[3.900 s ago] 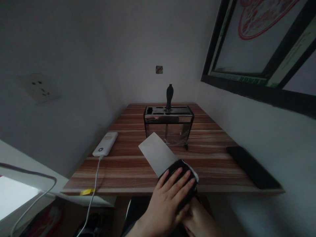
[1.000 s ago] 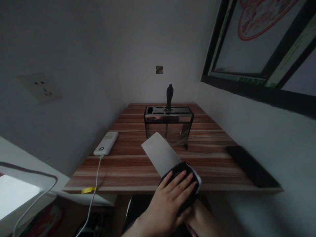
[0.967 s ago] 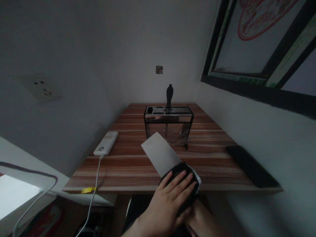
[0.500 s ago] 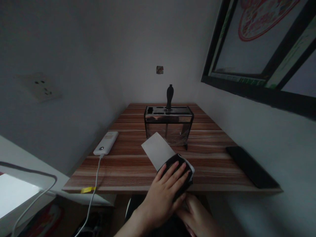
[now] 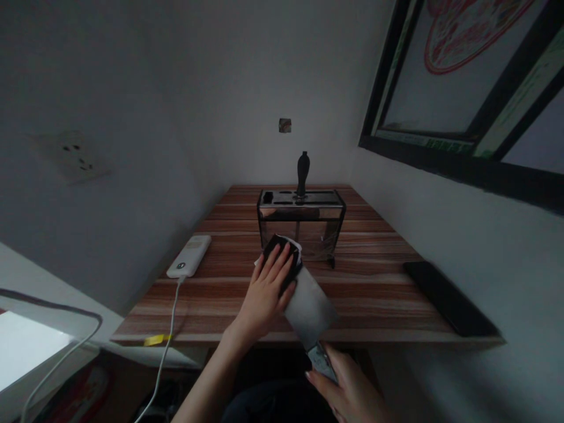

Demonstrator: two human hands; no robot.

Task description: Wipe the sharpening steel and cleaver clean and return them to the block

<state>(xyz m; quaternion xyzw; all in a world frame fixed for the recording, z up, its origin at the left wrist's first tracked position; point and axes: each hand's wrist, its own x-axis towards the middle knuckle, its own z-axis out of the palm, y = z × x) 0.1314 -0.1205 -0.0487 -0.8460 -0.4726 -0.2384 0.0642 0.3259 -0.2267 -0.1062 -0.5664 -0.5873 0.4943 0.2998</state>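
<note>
My right hand (image 5: 348,382) is closed round the handle of a cleaver (image 5: 311,305), just in front of the table's near edge. Its broad grey blade slants up and left over the wooden tabletop. On the far end of the blade my left hand (image 5: 268,288) holds a black cloth (image 5: 282,252) with a white edge, its fingers laid across it. The cloth covers the blade's tip, except for a small corner at the left. Behind the cloth stands a knife block (image 5: 302,212) with clear sides, and a black-handled tool (image 5: 303,171) sticks up from its slotted top.
A white power bank (image 5: 189,256) with a white cable (image 5: 173,317) lies at the table's left. Near the right edge rests a flat black phone-like slab (image 5: 449,296). Walls close in on both sides, and a dark-framed window (image 5: 440,144) is at the upper right.
My left hand has slid the black cloth up and left along the blade, from near the handle to the far end. The lower blade and the handle now show.
</note>
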